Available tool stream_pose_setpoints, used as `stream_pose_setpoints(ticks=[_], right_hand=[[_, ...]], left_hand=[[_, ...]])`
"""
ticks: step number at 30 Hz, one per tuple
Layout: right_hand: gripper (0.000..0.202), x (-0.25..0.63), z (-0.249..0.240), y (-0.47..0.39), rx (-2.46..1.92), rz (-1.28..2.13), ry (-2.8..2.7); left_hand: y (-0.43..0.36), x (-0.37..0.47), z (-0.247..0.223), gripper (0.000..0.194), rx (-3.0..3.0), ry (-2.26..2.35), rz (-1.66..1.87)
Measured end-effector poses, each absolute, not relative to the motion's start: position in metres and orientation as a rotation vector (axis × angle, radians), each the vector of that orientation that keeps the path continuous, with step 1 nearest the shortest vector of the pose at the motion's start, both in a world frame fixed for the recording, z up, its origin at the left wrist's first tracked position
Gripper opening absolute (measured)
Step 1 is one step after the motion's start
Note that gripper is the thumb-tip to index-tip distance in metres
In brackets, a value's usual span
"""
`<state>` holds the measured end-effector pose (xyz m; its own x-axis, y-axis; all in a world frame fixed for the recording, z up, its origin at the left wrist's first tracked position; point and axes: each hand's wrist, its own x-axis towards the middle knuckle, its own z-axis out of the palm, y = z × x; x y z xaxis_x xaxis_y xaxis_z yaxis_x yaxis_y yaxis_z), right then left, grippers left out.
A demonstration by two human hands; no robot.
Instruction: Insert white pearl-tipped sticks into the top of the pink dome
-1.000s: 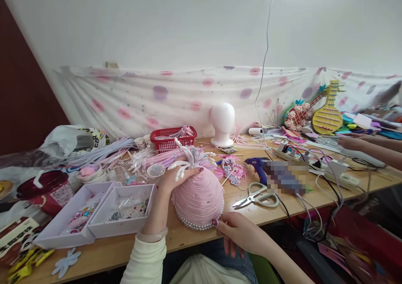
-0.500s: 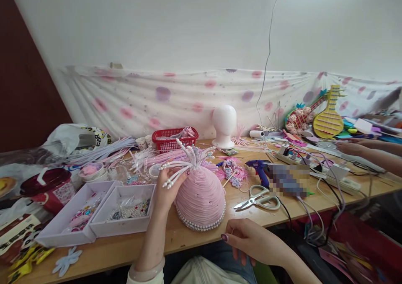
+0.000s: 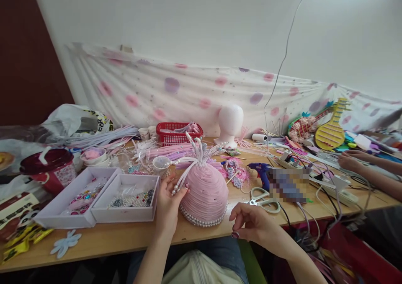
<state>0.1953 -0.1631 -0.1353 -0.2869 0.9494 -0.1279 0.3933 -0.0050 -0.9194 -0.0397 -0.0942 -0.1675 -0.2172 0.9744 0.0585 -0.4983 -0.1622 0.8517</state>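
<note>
A pink yarn-wrapped dome stands near the table's front edge, with a row of pearls round its base and white beaded stems sprouting from its top. At its left side is my left hand, fingers apart, the thumb touching the dome just below the drooping stems. My right hand hovers right of the dome, above the table's edge, fingers loosely curled and apart with nothing in them. Behind that hand lie cream-handled scissors, their blades partly hidden.
Two white trays of beads and gems sit at the left. Farther back are a red basket and a white foam head. A blue glue gun and power strips lie right. Another person's hands show far right.
My left hand has slid down from the stems to the dome's side. My right hand has risen slightly, nearer the scissors. The view has tilted, and the other person's hands have shifted.
</note>
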Motion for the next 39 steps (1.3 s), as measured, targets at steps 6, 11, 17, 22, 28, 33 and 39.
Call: stream_pose_setpoints(ticks=[6, 11, 17, 22, 28, 33, 39], right_hand=[[0.03, 0.191, -0.13, -0.163, -1.411, 1.176, -1.75], [0.039, 0.187, -0.126, -0.16, -1.416, 0.978, -1.798], [0.026, 0.156, -0.097, -0.128, -1.307, 0.35, -2.009], [0.018, 0.129, -0.087, -0.089, -1.396, 0.128, -1.967], [0.02, 0.122, -0.086, -0.073, -1.494, -0.006, -1.997], [0.018, 0.122, -0.094, -0.078, -1.115, -0.062, -2.187], [0.018, 0.118, -0.109, -0.088, -1.174, -0.083, -2.137]], left_hand=[[-0.097, -0.042, -0.176, 0.057, 0.769, 0.903, 1.605], [-0.089, -0.044, -0.157, 0.05, 0.924, 0.985, 1.592], [-0.068, -0.049, -0.107, 0.026, 1.195, 1.131, 1.703], [-0.056, -0.047, -0.089, 0.019, 1.277, 1.056, 1.632], [-0.041, -0.049, -0.106, 0.016, 1.646, 1.122, 1.544], [-0.036, -0.051, -0.114, 0.013, 1.984, 1.118, 1.501], [-0.038, -0.042, -0.12, 0.015, 2.085, 1.186, 1.525]])
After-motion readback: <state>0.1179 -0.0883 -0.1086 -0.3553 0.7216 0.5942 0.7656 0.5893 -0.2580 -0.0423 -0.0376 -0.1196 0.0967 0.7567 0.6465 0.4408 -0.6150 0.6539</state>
